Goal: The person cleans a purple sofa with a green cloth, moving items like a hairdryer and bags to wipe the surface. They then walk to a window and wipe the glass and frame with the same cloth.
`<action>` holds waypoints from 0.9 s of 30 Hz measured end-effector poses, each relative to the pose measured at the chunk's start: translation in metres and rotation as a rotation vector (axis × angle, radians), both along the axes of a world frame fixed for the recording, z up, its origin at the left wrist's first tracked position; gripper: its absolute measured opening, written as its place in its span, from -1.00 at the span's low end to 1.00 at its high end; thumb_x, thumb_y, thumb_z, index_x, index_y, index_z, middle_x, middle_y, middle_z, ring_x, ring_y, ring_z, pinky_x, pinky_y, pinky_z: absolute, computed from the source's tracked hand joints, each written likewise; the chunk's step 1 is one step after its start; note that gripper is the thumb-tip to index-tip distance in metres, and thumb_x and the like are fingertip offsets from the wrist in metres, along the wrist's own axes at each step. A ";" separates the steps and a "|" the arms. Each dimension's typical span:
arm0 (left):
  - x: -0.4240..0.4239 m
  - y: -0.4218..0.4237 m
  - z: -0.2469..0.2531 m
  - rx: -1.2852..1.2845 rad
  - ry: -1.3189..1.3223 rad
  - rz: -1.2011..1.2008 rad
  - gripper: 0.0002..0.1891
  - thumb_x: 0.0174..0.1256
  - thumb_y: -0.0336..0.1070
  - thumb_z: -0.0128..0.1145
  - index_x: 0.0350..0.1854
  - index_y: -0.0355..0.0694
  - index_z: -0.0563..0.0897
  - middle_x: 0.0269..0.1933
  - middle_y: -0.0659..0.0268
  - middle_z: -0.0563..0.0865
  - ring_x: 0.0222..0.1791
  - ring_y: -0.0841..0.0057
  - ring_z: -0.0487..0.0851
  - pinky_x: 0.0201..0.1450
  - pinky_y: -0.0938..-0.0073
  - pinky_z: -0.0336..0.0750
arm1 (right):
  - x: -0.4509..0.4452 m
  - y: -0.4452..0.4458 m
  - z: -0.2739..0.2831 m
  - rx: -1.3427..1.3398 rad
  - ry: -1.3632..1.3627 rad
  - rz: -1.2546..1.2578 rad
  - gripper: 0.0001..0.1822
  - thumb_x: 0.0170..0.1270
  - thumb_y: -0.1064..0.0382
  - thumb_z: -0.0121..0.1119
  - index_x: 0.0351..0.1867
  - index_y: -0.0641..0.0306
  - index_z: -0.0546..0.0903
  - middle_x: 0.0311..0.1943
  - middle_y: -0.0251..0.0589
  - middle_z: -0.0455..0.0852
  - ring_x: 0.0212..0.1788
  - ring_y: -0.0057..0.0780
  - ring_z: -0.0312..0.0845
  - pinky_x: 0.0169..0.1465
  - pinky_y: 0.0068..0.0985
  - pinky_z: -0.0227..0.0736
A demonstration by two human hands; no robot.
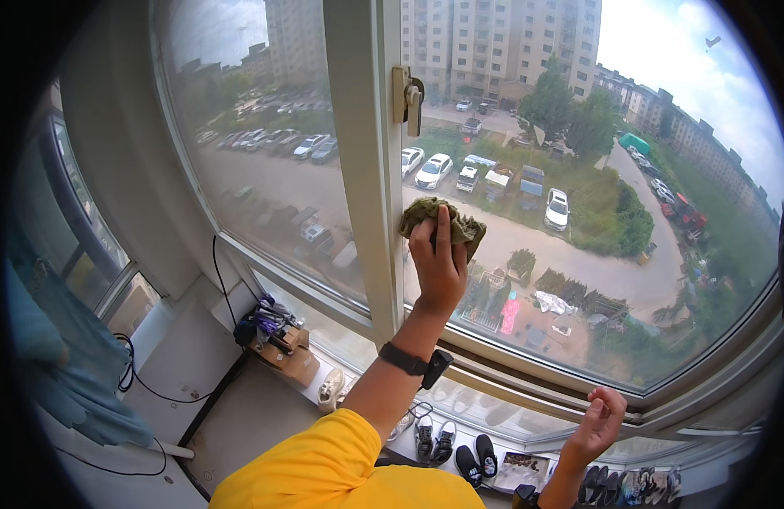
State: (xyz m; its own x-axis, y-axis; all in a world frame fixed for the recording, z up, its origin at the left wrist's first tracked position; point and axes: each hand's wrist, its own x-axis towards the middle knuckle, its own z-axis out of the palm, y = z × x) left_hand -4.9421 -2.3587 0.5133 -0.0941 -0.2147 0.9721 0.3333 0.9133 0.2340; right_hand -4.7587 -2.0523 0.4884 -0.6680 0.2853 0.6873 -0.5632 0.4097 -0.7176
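My left hand [437, 270] grips a crumpled olive-green cloth [470, 230] and holds it against the right window pane [595, 280], close to the light-coloured upright of the window frame [365, 159]. The fingers are spread over the cloth, and the palm side is turned away from me. Above this hand is the window handle [412, 105], pointing down. My right hand [598, 421] is by the lower rail of the window [538, 375], with its fingers curled in and nothing visible in them. I cannot tell whether it touches the rail.
Below the window, a ledge carries black shoes [476, 459], sneakers [434, 441], a shallow box [522, 471] and more footwear [630, 485]. A cardboard box [290, 362] with a folded purple umbrella-like bundle [274, 318] stands left. Blue curtain [74, 382] and black cable [169, 396] are at far left.
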 end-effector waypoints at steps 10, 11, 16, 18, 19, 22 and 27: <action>-0.009 0.004 0.034 0.105 -0.075 0.013 -0.37 0.59 -0.38 -0.10 0.62 -0.52 0.14 0.62 -0.33 0.14 0.63 -0.28 0.10 0.65 -0.13 0.02 | -0.002 0.078 -0.024 0.076 -0.039 -0.143 -0.86 0.58 0.40 0.01 0.01 0.37 0.57 -0.02 -0.16 0.55 -0.04 -0.44 0.46 0.10 -0.50 0.46; -0.010 0.005 0.044 0.110 -0.047 0.026 -0.37 0.59 -0.38 -0.11 0.62 -0.52 0.13 0.62 -0.33 0.14 0.63 -0.28 0.10 0.65 -0.13 0.01 | -0.003 0.083 -0.024 0.098 -0.040 -0.146 -0.85 0.60 0.38 0.00 0.01 0.36 0.57 -0.02 -0.17 0.54 -0.05 -0.47 0.42 0.11 -0.51 0.44; -0.016 0.006 0.093 0.093 0.018 0.025 -0.39 0.63 -0.36 -0.17 0.64 -0.48 0.13 0.63 -0.26 0.17 0.65 -0.19 0.10 0.68 -0.02 -0.02 | -0.015 0.095 -0.024 0.100 -0.028 -0.121 -0.86 0.54 0.45 0.01 -0.01 0.38 0.58 -0.03 -0.13 0.58 -0.03 -0.39 0.50 0.08 -0.47 0.48; -0.019 0.007 0.099 0.096 -0.012 0.063 -0.39 0.63 -0.33 -0.19 0.63 -0.51 0.12 0.62 -0.29 0.17 0.64 -0.23 0.11 0.67 -0.05 0.00 | -0.020 0.099 -0.022 0.122 -0.005 -0.109 -0.85 0.51 0.48 0.02 -0.01 0.40 0.59 -0.04 -0.10 0.60 -0.03 -0.35 0.52 0.06 -0.46 0.50; -0.021 0.006 0.097 0.064 0.005 0.111 -0.38 0.64 -0.31 -0.21 0.62 -0.52 0.11 0.61 -0.30 0.17 0.63 -0.25 0.11 0.67 -0.06 0.00 | -0.022 0.098 -0.019 0.078 -0.018 -0.079 -0.84 0.51 0.49 0.00 -0.01 0.41 0.59 -0.03 -0.10 0.60 -0.03 -0.35 0.52 0.07 -0.47 0.50; -0.012 -0.010 0.069 -0.068 -0.061 0.083 -0.35 0.66 -0.21 -0.25 0.63 -0.53 0.05 0.62 -0.33 0.13 0.64 -0.28 0.08 0.67 -0.09 -0.01 | -0.030 0.099 -0.020 0.083 -0.003 -0.070 -0.83 0.54 0.48 -0.02 0.01 0.41 0.59 -0.02 -0.10 0.58 -0.04 -0.38 0.50 0.09 -0.47 0.49; 0.002 0.011 -0.087 0.111 -0.343 0.067 -0.30 0.62 -0.25 -0.16 0.64 -0.52 -0.02 0.64 -0.38 -0.01 0.64 -0.31 0.01 0.66 -0.16 -0.04 | -0.035 0.108 -0.032 0.068 -0.050 -0.041 -0.83 0.56 0.47 -0.01 0.05 0.41 0.58 0.00 -0.10 0.56 -0.02 -0.39 0.49 0.13 -0.48 0.48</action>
State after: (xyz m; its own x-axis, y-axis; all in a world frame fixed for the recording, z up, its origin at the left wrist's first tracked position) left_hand -4.9396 -2.3478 0.4263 -0.3923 -0.3340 0.8571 0.1586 0.8933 0.4207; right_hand -4.7936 -1.9441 0.4564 -0.6909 0.2673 0.6717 -0.5087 0.4804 -0.7144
